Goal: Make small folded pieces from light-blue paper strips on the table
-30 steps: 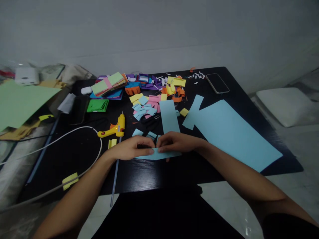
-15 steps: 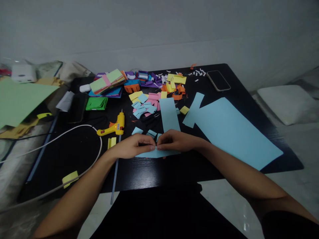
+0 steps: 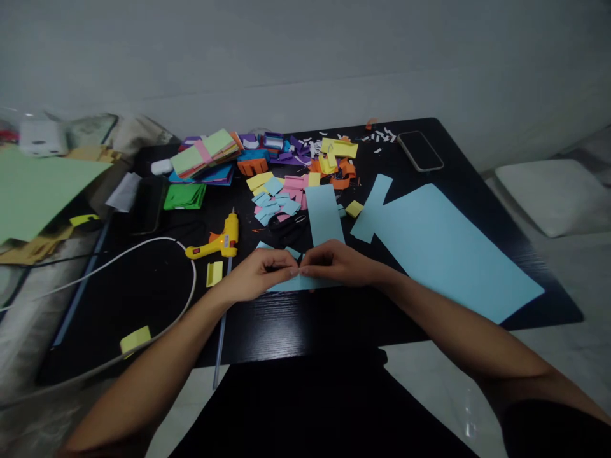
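Between both hands is a light blue paper strip (image 3: 305,282), lying lengthwise left to right near the table's front. My left hand (image 3: 262,273) pinches it close to the middle, thumb against fingers. From the other side my right hand (image 3: 337,264) pinches it too, the two sets of fingertips nearly meeting at a crease. Part of the strip is covered by the hands. Just beyond them a second blue strip (image 3: 325,213) lies flat, and dark-handled scissors (image 3: 286,228) rest to its left. Small blue paper pieces (image 3: 277,207) are heaped behind the scissors.
A yellow glue gun (image 3: 217,240) with a glue stick lies left, near a looping white cable (image 3: 193,286). A large blue sheet (image 3: 453,254) covers the right side. Folded coloured papers (image 3: 207,154), a phone (image 3: 420,151) and white scraps (image 3: 382,135) are at the back.
Both hands and the blue strip have shifted slightly away from me, and the fingertips have drawn closer together at the crease. Both hands keep their pinch.
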A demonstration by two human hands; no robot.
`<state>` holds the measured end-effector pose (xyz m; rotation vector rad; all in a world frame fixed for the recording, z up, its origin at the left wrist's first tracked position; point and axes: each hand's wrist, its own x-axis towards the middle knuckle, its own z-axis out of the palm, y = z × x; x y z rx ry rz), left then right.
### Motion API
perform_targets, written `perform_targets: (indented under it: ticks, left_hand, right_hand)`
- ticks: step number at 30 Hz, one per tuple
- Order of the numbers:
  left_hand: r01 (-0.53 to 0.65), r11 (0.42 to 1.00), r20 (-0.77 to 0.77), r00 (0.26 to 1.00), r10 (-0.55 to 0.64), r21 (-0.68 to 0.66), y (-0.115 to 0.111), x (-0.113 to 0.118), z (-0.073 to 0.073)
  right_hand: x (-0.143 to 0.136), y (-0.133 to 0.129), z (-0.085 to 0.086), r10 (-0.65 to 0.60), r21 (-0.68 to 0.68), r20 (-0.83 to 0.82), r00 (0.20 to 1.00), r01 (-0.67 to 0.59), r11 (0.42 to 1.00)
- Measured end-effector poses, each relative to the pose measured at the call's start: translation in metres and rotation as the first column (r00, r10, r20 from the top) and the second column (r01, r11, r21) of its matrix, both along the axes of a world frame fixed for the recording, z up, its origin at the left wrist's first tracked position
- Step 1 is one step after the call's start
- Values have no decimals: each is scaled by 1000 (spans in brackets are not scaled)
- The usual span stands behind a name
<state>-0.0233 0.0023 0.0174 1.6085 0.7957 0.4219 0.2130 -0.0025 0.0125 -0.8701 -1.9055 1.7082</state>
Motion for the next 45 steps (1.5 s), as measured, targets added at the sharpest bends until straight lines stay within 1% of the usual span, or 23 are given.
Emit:
perform_targets:
  ticks: [9, 14, 16, 19, 22, 24, 27, 29, 33, 37, 42, 45]
  left_hand:
    - [-98, 995, 26, 995, 97, 35, -2, 3, -4]
    - [-109, 993, 19, 994, 109, 37, 0, 1, -2]
    - [-100, 995, 2, 995, 100, 30, 2, -1, -1]
    - [-60, 998, -12, 998, 61, 14, 4, -3, 1]
    - [17, 999, -13, 1000, -18, -51, 6, -6, 3]
    - [61, 992, -8, 998, -62, -109, 7, -9, 3]
    - [93, 978, -31, 995, -100, -186, 10, -12, 1]
    - [94, 967, -55, 992, -110, -237, 10, -13, 0]
    - [50, 953, -76, 994, -76, -298, 10, -12, -1]
    - [1, 955, -58, 998, -19, -298, 9, -12, -2]
    - [-25, 968, -27, 999, 18, -248, 9, -13, -5]
    - [-55, 970, -31, 998, 49, -238, 9, -13, -2]
  right_hand:
    - [0, -1, 0, -74, 4, -3, 997, 74, 997]
    - [0, 0, -1, -117, 2, 2, 993, 117, 993]
    - [0, 1, 0, -104, -32, 4, 995, 104, 994]
    - [3, 2, 2, -27, -156, -2, 1000, 27, 987]
    - [4, 3, 2, 29, -273, -13, 1000, -31, 961]
    - [5, 3, 0, 34, -291, -11, 999, -36, 956]
    - [5, 3, -2, 32, -274, 2, 999, -30, 961]
    - [5, 3, -1, 32, -269, 14, 999, -27, 963]
    - [4, 3, 2, 27, -237, 43, 999, -16, 971]
    - [4, 2, 4, -13, -154, 69, 998, 23, 988]
    - [3, 2, 3, -51, -144, 69, 996, 60, 988]
    - [3, 2, 2, -92, -116, 71, 993, 100, 988]
